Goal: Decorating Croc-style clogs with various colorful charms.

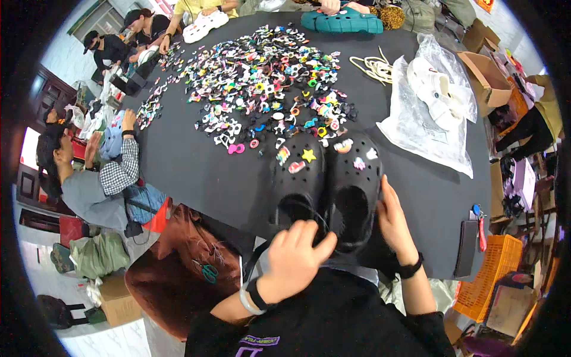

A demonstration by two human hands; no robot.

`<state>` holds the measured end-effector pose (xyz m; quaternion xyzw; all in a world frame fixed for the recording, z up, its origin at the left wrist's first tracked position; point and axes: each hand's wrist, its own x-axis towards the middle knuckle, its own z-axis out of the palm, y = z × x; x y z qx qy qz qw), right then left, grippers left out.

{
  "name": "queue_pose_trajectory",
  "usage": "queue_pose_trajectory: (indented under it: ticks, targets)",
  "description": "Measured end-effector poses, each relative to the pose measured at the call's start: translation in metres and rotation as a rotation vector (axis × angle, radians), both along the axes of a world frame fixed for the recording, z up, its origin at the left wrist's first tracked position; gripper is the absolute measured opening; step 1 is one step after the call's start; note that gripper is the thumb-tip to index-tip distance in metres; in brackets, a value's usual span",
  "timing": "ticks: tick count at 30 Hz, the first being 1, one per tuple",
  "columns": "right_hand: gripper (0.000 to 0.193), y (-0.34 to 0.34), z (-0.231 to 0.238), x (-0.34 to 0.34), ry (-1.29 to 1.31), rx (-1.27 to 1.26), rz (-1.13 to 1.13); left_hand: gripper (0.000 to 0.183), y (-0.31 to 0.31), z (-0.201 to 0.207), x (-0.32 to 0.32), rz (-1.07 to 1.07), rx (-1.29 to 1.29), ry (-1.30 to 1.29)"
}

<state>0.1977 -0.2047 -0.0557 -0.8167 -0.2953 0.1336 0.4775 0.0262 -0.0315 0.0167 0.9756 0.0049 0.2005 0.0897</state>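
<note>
A pair of black clogs lies side by side at the table's near edge, toes pointing away from me. The left clog [301,172] bears a yellow star and other charms on its toe; the right clog [357,178] carries several small coloured charms. My left hand [297,253] is at the left clog's heel, its fingers curled together. A thin dark line shows by these fingers, but what they pinch is hidden. Along the outer side of the right clog, my right hand [395,223] rests with fingers stretched out, touching or nearly touching it.
A wide heap of shoe charms [267,83] spreads beyond the clogs. To the right lie a clear plastic bag [425,134] with white shoes, a pale cord [376,66] and a dark flat case [466,247]. Co-workers sit around the table; one handles a teal clog [342,22].
</note>
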Motion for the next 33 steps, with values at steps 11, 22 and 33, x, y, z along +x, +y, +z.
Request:
queue_pose_trajectory:
  ticks: [11,22,33]
  targets:
    - [0.06,0.005,0.024,-0.024,0.184,0.097,0.13,0.041,0.016,0.013,-0.018,0.027,-0.138,0.067]
    - [0.023,-0.027,0.052,-0.069,0.304,0.206,0.2,0.01,0.165,-0.115,-0.172,0.839,-0.836,-0.372]
    - [0.046,0.062,0.061,-0.108,-0.219,-0.153,0.493,0.017,0.164,-0.402,-0.385,1.569,-0.778,0.006]
